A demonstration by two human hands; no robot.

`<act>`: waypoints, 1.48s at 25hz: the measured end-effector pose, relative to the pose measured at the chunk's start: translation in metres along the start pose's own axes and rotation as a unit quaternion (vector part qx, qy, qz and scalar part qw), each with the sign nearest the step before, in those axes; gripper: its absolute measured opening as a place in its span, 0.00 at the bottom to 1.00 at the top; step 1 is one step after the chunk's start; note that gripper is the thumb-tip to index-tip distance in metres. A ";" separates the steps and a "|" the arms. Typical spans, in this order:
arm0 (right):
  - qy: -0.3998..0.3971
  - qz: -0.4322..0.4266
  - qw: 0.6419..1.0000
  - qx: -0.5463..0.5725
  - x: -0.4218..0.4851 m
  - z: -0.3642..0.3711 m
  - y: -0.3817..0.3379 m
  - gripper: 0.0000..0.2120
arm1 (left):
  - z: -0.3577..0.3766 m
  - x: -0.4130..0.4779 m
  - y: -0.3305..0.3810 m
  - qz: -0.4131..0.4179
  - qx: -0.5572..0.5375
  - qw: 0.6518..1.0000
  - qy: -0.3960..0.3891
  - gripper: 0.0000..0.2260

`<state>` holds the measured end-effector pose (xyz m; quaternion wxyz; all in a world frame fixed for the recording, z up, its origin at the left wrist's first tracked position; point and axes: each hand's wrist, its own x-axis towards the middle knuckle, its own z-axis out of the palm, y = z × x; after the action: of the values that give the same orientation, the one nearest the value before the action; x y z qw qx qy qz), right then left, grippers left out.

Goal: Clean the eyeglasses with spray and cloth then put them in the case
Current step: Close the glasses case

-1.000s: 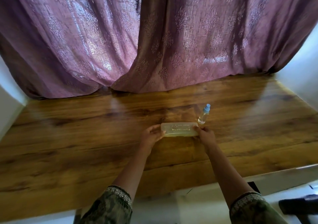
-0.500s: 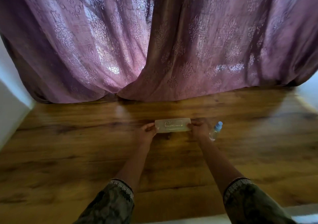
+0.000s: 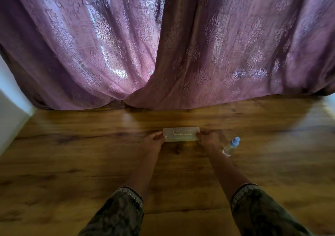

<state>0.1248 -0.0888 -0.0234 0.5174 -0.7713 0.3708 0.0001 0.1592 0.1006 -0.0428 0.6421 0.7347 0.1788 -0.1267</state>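
Observation:
A pale translucent glasses case (image 3: 181,134) lies closed, lengthwise, on the wooden table (image 3: 72,163). My left hand (image 3: 154,142) grips its left end and my right hand (image 3: 208,138) grips its right end, fingers curled round the ends. A small clear spray bottle (image 3: 231,146) with a blue cap stands just right of my right wrist, apart from it. No eyeglasses or cloth show outside the case; what the case holds is too blurred to tell.
Purple patterned curtains (image 3: 163,45) hang down onto the far edge of the table, a short way behind the case. A white wall (image 3: 10,105) borders the table at the left.
Both hands have carried the case away from me toward the curtains. The bottle, earlier behind the case's right end, now stands nearer me than the case, by my right wrist.

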 end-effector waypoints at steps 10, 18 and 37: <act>-0.014 -0.010 1.000 -0.010 -0.006 -0.005 -0.004 0.16 | 0.003 -0.006 0.009 -0.020 0.083 0.995 0.052 0.13; 0.083 -0.059 0.995 -0.017 -0.030 -0.015 0.000 0.14 | 0.008 -0.031 0.023 0.086 0.068 0.984 0.143 0.14; 0.287 -0.132 0.948 0.042 -0.069 -0.083 0.083 0.06 | 0.110 -0.102 -0.001 0.218 0.209 0.950 -0.081 0.16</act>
<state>-0.0048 -0.1313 -0.0240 0.4167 -0.7584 0.3978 -0.3050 0.0712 -0.0186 -0.0169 0.4986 0.8606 -0.0691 -0.0769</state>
